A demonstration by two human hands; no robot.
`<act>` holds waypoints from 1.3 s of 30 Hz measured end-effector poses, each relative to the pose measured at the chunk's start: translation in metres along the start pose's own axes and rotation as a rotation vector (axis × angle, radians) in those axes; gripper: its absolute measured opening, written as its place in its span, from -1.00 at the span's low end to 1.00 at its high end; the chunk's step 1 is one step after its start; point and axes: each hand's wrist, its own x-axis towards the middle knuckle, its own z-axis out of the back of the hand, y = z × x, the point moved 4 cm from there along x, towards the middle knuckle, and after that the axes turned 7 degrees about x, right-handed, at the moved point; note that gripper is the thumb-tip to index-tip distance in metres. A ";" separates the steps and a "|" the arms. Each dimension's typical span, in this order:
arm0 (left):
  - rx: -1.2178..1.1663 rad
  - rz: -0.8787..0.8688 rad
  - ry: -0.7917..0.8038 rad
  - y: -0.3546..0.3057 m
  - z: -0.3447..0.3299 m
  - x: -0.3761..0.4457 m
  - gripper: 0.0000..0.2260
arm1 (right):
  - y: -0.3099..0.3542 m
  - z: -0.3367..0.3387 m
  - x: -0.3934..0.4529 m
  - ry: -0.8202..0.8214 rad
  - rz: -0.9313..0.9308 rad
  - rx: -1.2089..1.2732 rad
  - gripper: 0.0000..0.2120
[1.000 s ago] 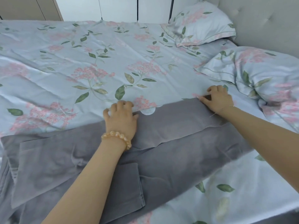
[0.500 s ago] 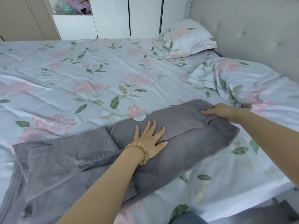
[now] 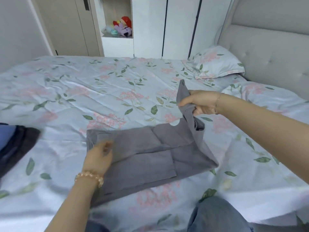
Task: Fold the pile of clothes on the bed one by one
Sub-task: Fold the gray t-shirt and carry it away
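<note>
Right hand (image 3: 199,104) lifting grey garment (image 3: 150,156) end, left hand (image 3: 98,156) opposite

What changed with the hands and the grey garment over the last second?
The right hand, which lay on the grey garment, now grips its right end and lifts it off the bed. The left hand slid to the garment's left end. The garment is more folded. The pillow is unchanged.

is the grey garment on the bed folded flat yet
Not yet: the grey garment lies partly folded, but the right hand holds one end lifted.
</note>
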 end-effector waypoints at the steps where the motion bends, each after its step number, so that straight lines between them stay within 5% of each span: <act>1: 0.000 0.068 -0.028 0.017 0.012 -0.005 -0.75 | 0.005 -0.027 0.007 0.014 -0.012 -0.020 -0.86; 4: 0.029 0.258 -0.083 0.058 0.039 -0.016 -0.81 | 0.012 -0.107 0.025 0.038 -0.018 -0.079 -0.85; 7: 0.082 0.390 0.032 0.089 0.045 -0.022 -0.76 | 0.009 -0.188 0.046 0.117 -0.054 -0.129 -0.88; 15: -0.154 0.494 0.355 0.100 0.028 -0.028 -0.43 | -0.050 -0.303 0.079 0.264 -0.237 -0.195 -0.36; 20: -0.093 0.368 0.491 0.087 0.022 -0.032 -0.52 | -0.067 -0.273 0.060 0.216 -0.045 -0.046 -0.54; 23: -0.060 0.295 0.447 0.087 0.023 -0.028 -0.73 | -0.091 -0.252 0.019 0.215 0.185 -0.321 -0.42; 26: -0.369 0.369 0.399 0.082 0.024 -0.025 -0.76 | -0.122 -0.255 -0.014 0.316 0.319 -0.632 -0.23; 28: -0.563 0.397 0.384 0.073 0.024 -0.024 -0.84 | -0.130 -0.268 -0.016 0.217 0.481 -0.757 -0.02; 31: -0.668 0.313 0.339 0.053 0.029 -0.023 -0.87 | -0.125 -0.291 -0.008 -0.008 0.585 -0.560 -0.02; 34: -0.843 0.294 0.354 0.055 0.027 -0.028 -0.81 | -0.121 -0.279 0.013 -0.278 0.552 -0.197 -0.73; 35: -0.919 0.326 0.351 0.063 0.023 -0.030 -0.80 | -0.118 -0.269 0.017 -0.325 0.501 -0.045 -0.80; 39: -1.056 0.420 0.228 0.097 0.002 -0.020 -0.74 | -0.116 -0.228 0.040 -0.218 0.159 0.400 -0.66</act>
